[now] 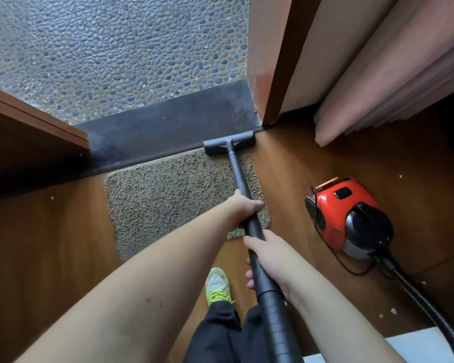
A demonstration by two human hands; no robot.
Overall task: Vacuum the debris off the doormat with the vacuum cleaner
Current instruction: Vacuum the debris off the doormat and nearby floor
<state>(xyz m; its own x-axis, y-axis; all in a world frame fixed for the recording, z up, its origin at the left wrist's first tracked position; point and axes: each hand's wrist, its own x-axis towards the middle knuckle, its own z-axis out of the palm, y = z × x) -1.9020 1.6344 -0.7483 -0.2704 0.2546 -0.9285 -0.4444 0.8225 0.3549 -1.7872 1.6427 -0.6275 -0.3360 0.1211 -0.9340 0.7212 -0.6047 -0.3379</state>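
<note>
both hands grip the vacuum wand (240, 176): the left hand (243, 208) higher up, fingers wrapped round it, the right hand (269, 260) lower down, fingers curled round it. the nozzle (228, 142) sits at the far right corner of the doormat (168, 197) by the threshold (168, 127). the red vacuum cleaner (347, 218) stands on the wooden floor (50, 244), right of the mat.

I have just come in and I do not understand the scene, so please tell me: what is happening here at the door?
A person is vacuuming a shaggy grey-brown doormat by the open doorway. Both hands grip the long black vacuum tube: the left hand further down it, the right hand nearer the body. The grey T-shaped floor nozzle sits at the mat's far right corner, by the dark threshold strip. The red and black canister vacuum cleaner stands on the wooden floor to the right.
</note>
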